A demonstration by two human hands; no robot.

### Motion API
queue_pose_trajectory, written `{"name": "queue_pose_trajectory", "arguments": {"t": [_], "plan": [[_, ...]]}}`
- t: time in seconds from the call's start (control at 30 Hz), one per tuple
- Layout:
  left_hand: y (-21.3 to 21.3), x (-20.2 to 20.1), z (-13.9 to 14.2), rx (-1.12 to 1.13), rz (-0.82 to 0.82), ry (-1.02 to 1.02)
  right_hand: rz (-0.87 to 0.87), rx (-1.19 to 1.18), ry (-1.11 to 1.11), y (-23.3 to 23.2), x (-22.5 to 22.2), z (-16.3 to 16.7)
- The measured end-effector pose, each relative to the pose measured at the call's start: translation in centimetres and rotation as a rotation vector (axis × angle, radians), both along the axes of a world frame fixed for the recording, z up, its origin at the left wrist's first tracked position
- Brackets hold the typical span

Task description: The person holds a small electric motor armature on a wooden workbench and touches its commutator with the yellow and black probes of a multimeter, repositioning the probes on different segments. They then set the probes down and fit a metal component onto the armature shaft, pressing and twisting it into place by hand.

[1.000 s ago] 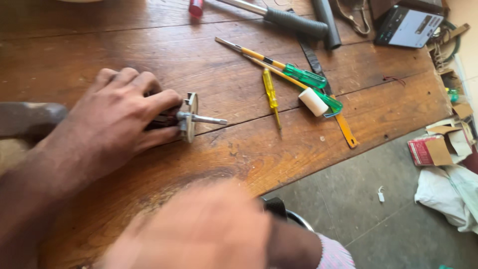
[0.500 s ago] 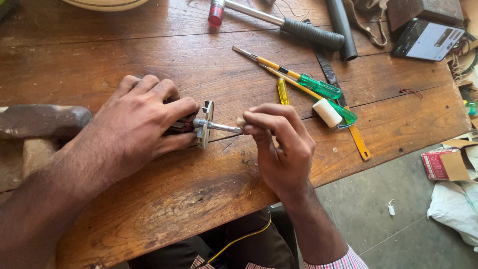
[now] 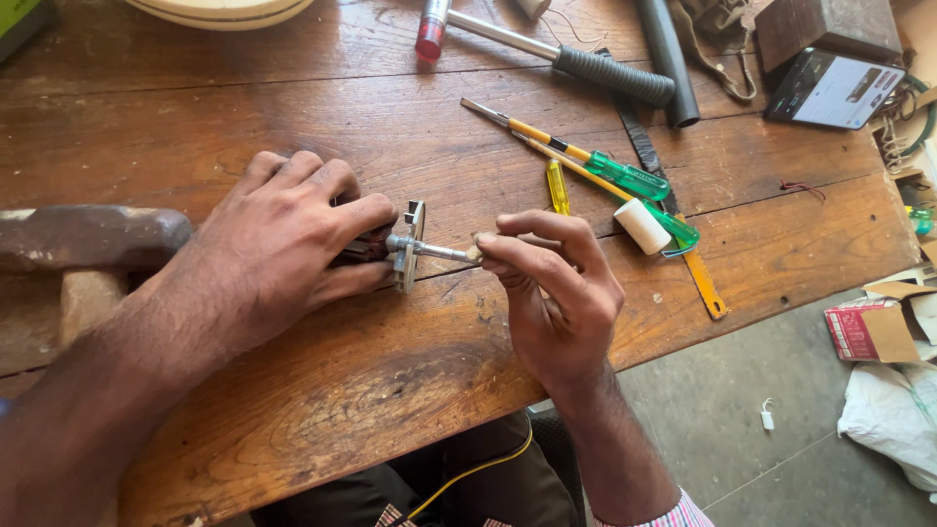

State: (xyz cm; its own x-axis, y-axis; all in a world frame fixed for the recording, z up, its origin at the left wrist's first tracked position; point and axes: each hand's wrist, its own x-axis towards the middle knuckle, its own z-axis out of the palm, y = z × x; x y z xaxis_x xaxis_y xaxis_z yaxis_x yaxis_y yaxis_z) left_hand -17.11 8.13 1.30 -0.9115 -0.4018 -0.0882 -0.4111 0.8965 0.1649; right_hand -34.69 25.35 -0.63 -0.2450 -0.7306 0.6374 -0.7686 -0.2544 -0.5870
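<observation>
My left hand (image 3: 283, 244) grips a small metal part (image 3: 410, 246) with a flat plate and a thin shaft (image 3: 439, 251) that sticks out to the right, pressing it down on the wooden table (image 3: 293, 390). The fingertips of my right hand (image 3: 551, 283) pinch the free end of the shaft, perhaps with a tiny piece between them; it is too small to make out. Most of the part's body is hidden under my left fingers.
Two green-handled screwdrivers (image 3: 625, 176), a small yellow screwdriver (image 3: 556, 185), a white cylinder (image 3: 642, 225) and an orange strip (image 3: 703, 283) lie right of my hands. Farther back are a black-gripped tool (image 3: 586, 63), a dark tube (image 3: 669, 59) and a phone (image 3: 830, 88). A rusty hammer head (image 3: 88, 234) lies left.
My right hand came up from below the table edge to the shaft's tip and now pinches it. My left hand stays on the part. The view has shifted slightly.
</observation>
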Motion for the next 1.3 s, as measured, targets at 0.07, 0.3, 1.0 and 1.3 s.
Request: {"name": "queue_pose_trajectory", "arguments": {"t": [0.07,0.3,1.0,1.3], "plan": [[0.0,0.0,0.0,0.004,0.003,-0.004,0.019,-0.004,0.024,-0.2,0.1,0.2],[0.0,0.2,-0.1,-0.012,-0.012,0.029,0.121,0.141,0.081,-0.6,0.5,0.6],[0.0,-0.1,-0.1,0.051,0.012,-0.038,0.072,0.203,0.027,-0.9,0.8,1.3],[0.0,-0.2,0.0,0.144,0.037,-0.119,0.134,0.243,0.055,-1.3,0.7,1.9]]}}
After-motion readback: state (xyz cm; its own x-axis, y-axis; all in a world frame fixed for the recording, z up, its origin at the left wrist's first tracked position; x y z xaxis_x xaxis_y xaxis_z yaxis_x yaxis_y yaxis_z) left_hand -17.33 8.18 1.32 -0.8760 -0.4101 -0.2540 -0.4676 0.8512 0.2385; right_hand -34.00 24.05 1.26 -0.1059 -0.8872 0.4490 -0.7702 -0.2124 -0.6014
